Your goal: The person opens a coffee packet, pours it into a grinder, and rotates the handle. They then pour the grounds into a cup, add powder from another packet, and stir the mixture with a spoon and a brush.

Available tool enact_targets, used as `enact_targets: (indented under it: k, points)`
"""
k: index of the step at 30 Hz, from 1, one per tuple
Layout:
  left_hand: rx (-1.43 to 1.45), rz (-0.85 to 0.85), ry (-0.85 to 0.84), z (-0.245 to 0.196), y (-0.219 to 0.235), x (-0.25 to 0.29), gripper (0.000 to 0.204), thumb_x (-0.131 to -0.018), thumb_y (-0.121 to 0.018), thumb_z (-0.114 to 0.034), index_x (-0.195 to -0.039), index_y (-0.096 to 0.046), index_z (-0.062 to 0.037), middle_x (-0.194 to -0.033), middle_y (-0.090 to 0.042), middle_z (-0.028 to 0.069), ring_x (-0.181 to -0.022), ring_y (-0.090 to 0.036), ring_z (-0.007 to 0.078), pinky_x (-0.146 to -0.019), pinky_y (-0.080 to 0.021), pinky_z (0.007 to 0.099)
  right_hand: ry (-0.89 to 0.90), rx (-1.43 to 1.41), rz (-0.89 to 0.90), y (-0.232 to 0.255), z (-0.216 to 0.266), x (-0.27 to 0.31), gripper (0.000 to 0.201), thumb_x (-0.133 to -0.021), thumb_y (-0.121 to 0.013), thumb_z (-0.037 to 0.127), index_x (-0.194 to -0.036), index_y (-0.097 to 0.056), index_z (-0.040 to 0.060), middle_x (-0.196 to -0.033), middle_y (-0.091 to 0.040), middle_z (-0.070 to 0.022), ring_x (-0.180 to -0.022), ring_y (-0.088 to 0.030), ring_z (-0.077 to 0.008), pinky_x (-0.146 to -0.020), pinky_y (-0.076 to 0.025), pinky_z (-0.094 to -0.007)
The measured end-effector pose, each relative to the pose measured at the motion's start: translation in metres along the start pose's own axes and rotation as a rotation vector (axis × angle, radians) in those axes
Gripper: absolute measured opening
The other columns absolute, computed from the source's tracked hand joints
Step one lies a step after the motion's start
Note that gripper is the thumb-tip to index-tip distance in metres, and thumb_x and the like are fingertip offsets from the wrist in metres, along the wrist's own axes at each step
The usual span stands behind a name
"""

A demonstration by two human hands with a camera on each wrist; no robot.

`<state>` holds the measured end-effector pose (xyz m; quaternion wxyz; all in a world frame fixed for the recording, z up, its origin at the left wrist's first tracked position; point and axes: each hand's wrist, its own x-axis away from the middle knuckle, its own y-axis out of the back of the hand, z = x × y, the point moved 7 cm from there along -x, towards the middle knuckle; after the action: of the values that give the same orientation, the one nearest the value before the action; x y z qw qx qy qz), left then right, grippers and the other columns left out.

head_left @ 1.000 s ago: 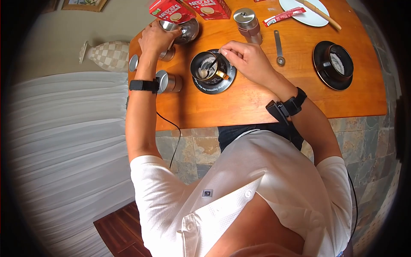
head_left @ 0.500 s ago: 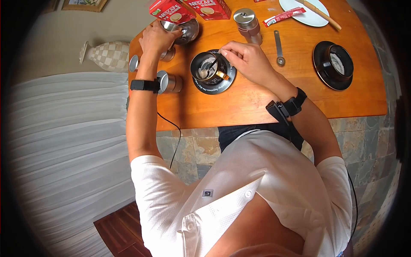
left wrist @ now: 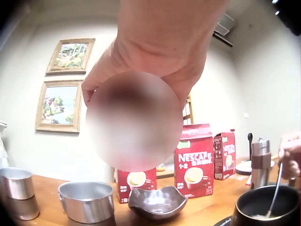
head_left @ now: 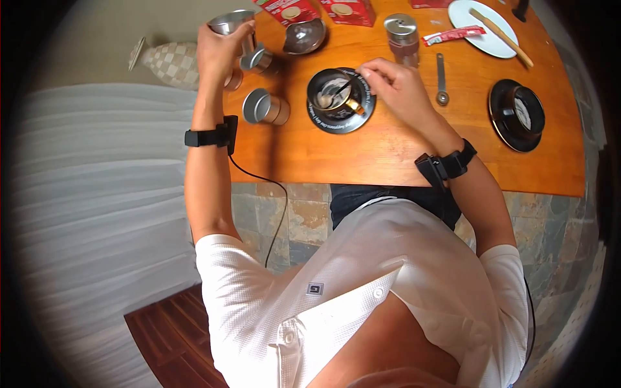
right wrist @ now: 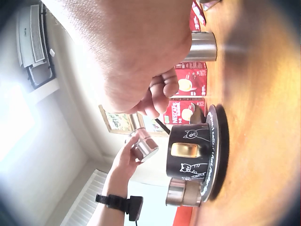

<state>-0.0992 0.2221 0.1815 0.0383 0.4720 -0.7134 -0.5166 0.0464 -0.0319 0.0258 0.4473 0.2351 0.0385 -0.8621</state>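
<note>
My left hand [head_left: 218, 55] grips a metal cup [head_left: 231, 22] at the table's far left, raised above the tabletop. In the left wrist view a round blurred patch hides most of what lies under that palm. My right hand [head_left: 402, 94] pinches a thin spoon [left wrist: 276, 188], which dips into a black cup [right wrist: 188, 162] with a gold handle and cat drawings. Pale powder lies inside this cup, which stands on a black lettered saucer [head_left: 341, 127]. Close to the left hand are a dark wavy-rimmed bowl [left wrist: 157, 202] and several metal cups, one nearest me [head_left: 266, 107].
Red Nescafe boxes [left wrist: 194, 162] stand behind the bowl. A metal grinder [head_left: 402, 39] and a measuring spoon [head_left: 441, 81] lie beyond the right hand. At the right is a second black cup [head_left: 527, 110]; a white plate [head_left: 462, 16] bears a wooden utensil and red sachet.
My left hand has lifted the metal cup away from beside the dark bowl, up and to the left. My right hand stays at the black cup with the spoon. The head view has shifted slightly.
</note>
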Motion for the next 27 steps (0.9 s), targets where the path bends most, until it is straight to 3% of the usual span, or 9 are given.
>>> enact_targets:
  k: [1, 7, 9, 13, 15, 18, 27]
  points:
    - [0.058, -0.041, 0.052, 0.011, 0.015, 0.003, 0.078, -0.069, -0.087, -0.046, -0.12, -0.059, 0.0058, -0.11, -0.067, 0.0166, -0.096, -0.067, 0.0247, -0.082, -0.053, 0.0349, -0.041, -0.003, -0.019, 0.001, -0.004, 0.0, 0.018, -0.097, -0.064, 0.018, -0.1, -0.07, 0.0019, -0.069, -0.063, -0.0069, -0.06, -0.054, -0.0096, -0.056, -0.044, -0.0286]
    - [0.146, -0.195, 0.222, 0.089, 0.071, 0.055, 0.082, -0.069, -0.089, -0.045, -0.124, -0.055, 0.005, -0.112, -0.063, 0.0137, -0.104, -0.06, 0.0209, -0.093, -0.047, 0.0349, -0.047, -0.017, -0.003, 0.0, -0.003, 0.0, 0.02, -0.099, -0.063, 0.018, -0.103, -0.07, 0.0004, -0.07, -0.062, -0.0001, -0.063, -0.054, -0.0054, -0.057, -0.043, -0.024]
    - [0.346, -0.081, 0.239, 0.119, 0.063, 0.075, 0.077, -0.072, -0.089, -0.038, -0.126, -0.053, 0.0046, -0.117, -0.061, 0.0135, -0.105, -0.059, 0.0204, -0.091, -0.047, 0.0348, -0.076, -0.04, -0.001, 0.0, -0.004, 0.0, 0.02, -0.099, -0.062, 0.017, -0.105, -0.071, -0.0005, -0.073, -0.063, 0.0002, -0.066, -0.056, -0.0052, -0.06, -0.045, -0.0221]
    - [0.44, -0.118, 0.353, 0.158, 0.046, 0.118, 0.074, -0.069, -0.091, -0.026, -0.123, -0.053, 0.0058, -0.112, -0.064, 0.014, -0.1, -0.061, 0.0204, -0.088, -0.049, 0.0324, -0.129, -0.045, 0.021, -0.001, -0.005, 0.0, 0.021, -0.099, -0.062, 0.015, -0.106, -0.071, -0.0025, -0.076, -0.065, 0.0007, -0.068, -0.058, -0.0051, -0.062, -0.046, -0.0213]
    - [0.428, -0.105, 0.395, 0.2, 0.032, 0.131, 0.079, -0.07, -0.091, -0.023, -0.13, -0.048, 0.0055, -0.118, -0.061, 0.0148, -0.104, -0.061, 0.0212, -0.091, -0.049, 0.0329, -0.112, -0.037, 0.023, -0.001, -0.005, 0.0, 0.021, -0.1, -0.062, 0.015, -0.106, -0.07, -0.0028, -0.077, -0.066, 0.0005, -0.069, -0.058, -0.0049, -0.063, -0.046, -0.0211]
    - [0.317, -0.194, 0.422, 0.208, 0.026, 0.15, 0.088, -0.072, -0.09, -0.024, -0.138, -0.04, 0.0056, -0.125, -0.057, 0.0158, -0.114, -0.058, 0.0228, -0.098, -0.047, 0.034, -0.131, -0.048, 0.025, 0.0, -0.007, 0.0, 0.021, -0.1, -0.061, 0.015, -0.106, -0.07, -0.0027, -0.077, -0.066, 0.0, -0.069, -0.059, -0.0051, -0.063, -0.047, -0.0211]
    - [0.337, -0.197, 0.418, 0.225, 0.01, 0.167, 0.086, -0.073, -0.091, -0.026, -0.136, -0.041, 0.0058, -0.124, -0.057, 0.0154, -0.113, -0.058, 0.022, -0.097, -0.047, 0.0331, -0.13, -0.016, 0.016, 0.0, -0.009, 0.0, 0.02, -0.1, -0.061, 0.015, -0.106, -0.07, -0.0025, -0.077, -0.066, -0.0003, -0.069, -0.059, -0.0051, -0.063, -0.046, -0.0215]
